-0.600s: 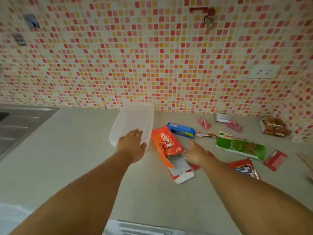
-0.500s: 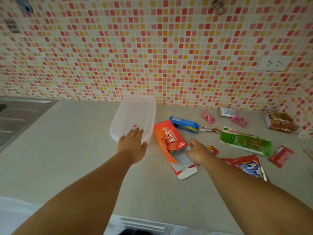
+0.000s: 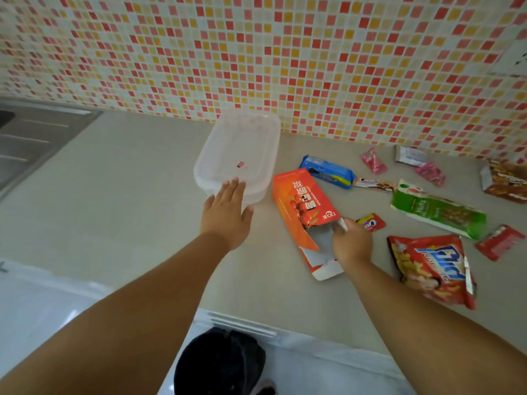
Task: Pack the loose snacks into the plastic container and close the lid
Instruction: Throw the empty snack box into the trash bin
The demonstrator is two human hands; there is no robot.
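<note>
Head view: a clear plastic container point(image 3: 238, 155) sits on the beige worktop point(image 3: 128, 195) close to the tiled wall, lid on, a small pink scrap visible on or inside it. The left hand point(image 3: 225, 212) lies flat at its near edge, fingers point(image 3: 235, 186) straight and slightly spread, tips touching the rim. Just right of the container lies an orange carton point(image 3: 299, 206), its near end torn open; the right hand point(image 3: 352, 242) pinches a flap at that opening, fingers curled.

Loose snacks are scattered to the right, well apart from the container: a blue biscuit pack point(image 3: 328, 171), a thin brown bar point(image 3: 375, 184), two pink sweets point(image 3: 373, 161) point(image 3: 430, 173), a white sachet point(image 3: 410, 155), a green nut bag point(image 3: 437, 212), a small red packet point(image 3: 370, 222) beside the right hand, a large red crisp bag point(image 3: 433, 269), another red wrapper point(image 3: 499, 242) and a brown pack point(image 3: 504, 181) at the frame edge. The carton lies between the container and the other snacks.

A steel sink drainer point(image 3: 37, 138) occupies the far left; mosaic tiles point(image 3: 256, 58) in red, orange and pink cover the wall, a white socket point(image 3: 513, 61) at the right edge.

Compared with half a second ago, the right hand has moved from the carton's side to its open end, and the left hand has flattened against the container.
</note>
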